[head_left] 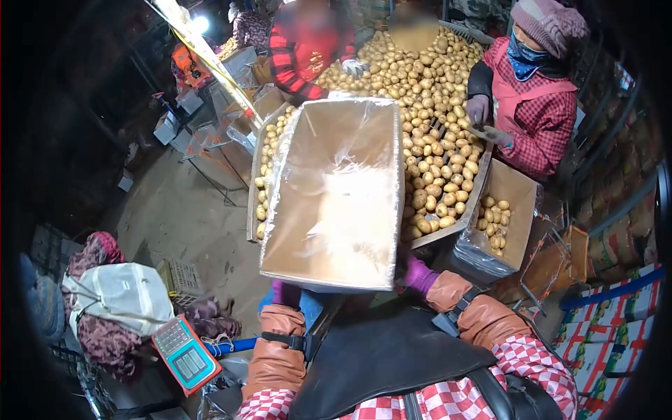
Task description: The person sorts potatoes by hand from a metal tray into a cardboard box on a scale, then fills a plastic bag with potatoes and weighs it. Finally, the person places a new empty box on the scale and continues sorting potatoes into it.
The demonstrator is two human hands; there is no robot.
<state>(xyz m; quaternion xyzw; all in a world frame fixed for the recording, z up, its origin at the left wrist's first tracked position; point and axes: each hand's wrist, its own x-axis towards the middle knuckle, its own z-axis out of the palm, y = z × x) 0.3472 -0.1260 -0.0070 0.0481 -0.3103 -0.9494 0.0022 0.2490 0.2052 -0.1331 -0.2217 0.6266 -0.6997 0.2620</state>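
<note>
A cardboard box (332,203) lined with clear plastic is held up in front of me, tilted so its open inside faces me. No contents show in it. My left hand (285,294), in a purple glove, grips the box at its lower left. On the opposite side my right hand (420,275), also purple-gloved, holds the lower right corner. The box hides most of the fingers of both hands. Behind it, a large slatted sorting table (467,227) is heaped with potatoes (427,91).
Another plastic-lined box (521,203) with several potatoes stands right of the table. Co-workers in red checked clothes (535,119) stand around the table; another person (105,315) bends at lower left. A digital scale (185,353) is near my left arm. Printed cartons (602,336) are stacked right.
</note>
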